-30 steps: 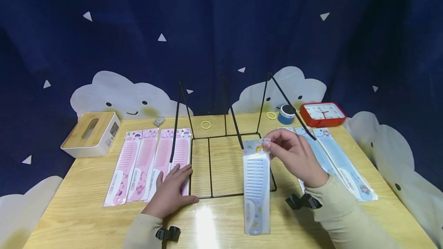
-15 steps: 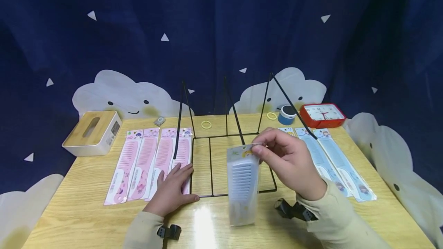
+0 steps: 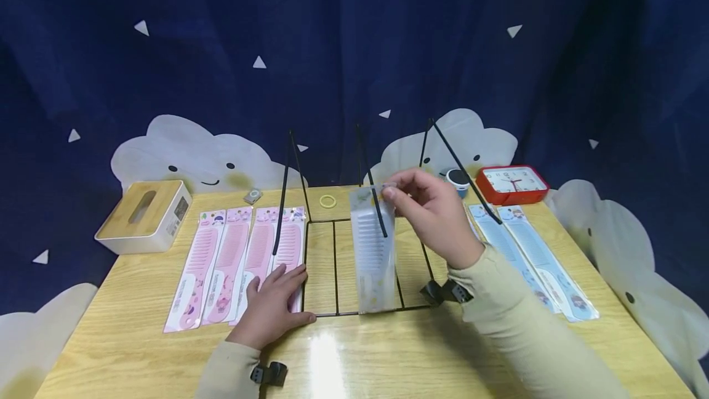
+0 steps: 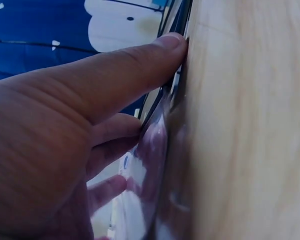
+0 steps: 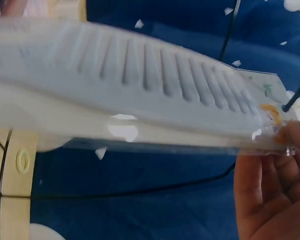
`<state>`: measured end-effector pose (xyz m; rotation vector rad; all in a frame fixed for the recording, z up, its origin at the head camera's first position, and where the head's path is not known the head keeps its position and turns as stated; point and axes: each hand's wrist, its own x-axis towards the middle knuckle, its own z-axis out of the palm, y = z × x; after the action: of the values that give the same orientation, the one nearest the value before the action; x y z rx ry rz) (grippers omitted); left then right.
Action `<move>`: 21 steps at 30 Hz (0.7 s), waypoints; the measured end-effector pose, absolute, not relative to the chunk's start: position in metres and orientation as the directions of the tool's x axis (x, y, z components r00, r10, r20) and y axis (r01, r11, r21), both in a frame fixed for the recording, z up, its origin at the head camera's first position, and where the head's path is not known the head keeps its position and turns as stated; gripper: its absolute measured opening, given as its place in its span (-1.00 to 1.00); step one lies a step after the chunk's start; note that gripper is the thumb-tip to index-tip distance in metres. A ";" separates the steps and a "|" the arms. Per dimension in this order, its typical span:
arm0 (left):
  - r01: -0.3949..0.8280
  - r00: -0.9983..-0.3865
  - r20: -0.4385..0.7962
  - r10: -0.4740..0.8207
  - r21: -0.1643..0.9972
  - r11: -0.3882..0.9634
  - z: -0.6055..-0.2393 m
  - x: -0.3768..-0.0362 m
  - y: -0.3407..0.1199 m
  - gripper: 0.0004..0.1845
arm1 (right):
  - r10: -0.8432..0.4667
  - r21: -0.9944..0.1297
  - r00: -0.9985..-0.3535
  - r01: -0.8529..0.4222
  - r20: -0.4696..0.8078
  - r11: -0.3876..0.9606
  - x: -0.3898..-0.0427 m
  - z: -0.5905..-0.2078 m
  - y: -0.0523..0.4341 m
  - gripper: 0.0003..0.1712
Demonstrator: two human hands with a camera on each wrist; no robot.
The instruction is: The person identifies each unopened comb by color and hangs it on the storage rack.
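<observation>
My right hand (image 3: pixel 434 217) pinches the top of a clear packet holding a pale comb (image 3: pixel 372 263), which hangs upright over a black wire rack (image 3: pixel 335 270). The rack's middle prong (image 3: pixel 380 214) overlaps the packet's front in the head view. From the right wrist, thumb and fingers grip the packet's printed end, and the comb's teeth (image 5: pixel 145 67) show large. My left hand (image 3: pixel 271 306) lies with fingers spread on the rightmost pink comb packet (image 3: pixel 290 239), at the rack's left front corner. The left wrist view shows the thumb (image 4: pixel 140 62) stretched along the rack's edge.
Several pink comb packets (image 3: pixel 226 263) lie left of the rack, and blue comb packets (image 3: pixel 545 257) lie right. A tissue box (image 3: pixel 146 214) stands at the left. Behind are a yellow ring (image 3: pixel 327 201), a blue-and-white jar (image 3: pixel 457 182) and a red clock (image 3: pixel 512 183).
My right hand has carried the pale comb's packet left and away from me, from the rack's right front to its middle prong. The left hand stays in place.
</observation>
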<state>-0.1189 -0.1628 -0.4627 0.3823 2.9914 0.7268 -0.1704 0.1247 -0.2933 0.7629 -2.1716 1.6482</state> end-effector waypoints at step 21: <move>0.250 -0.961 0.025 0.276 0.508 0.824 -0.470 -0.122 -0.167 -0.09 | -0.171 -0.768 -0.875 -0.481 0.453 0.423 -0.272 -0.297 0.124 -0.66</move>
<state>-0.1217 -0.1668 -0.4696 0.4261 2.9526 0.8125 -0.2719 0.1241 -0.2965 0.5632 -2.3756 1.4325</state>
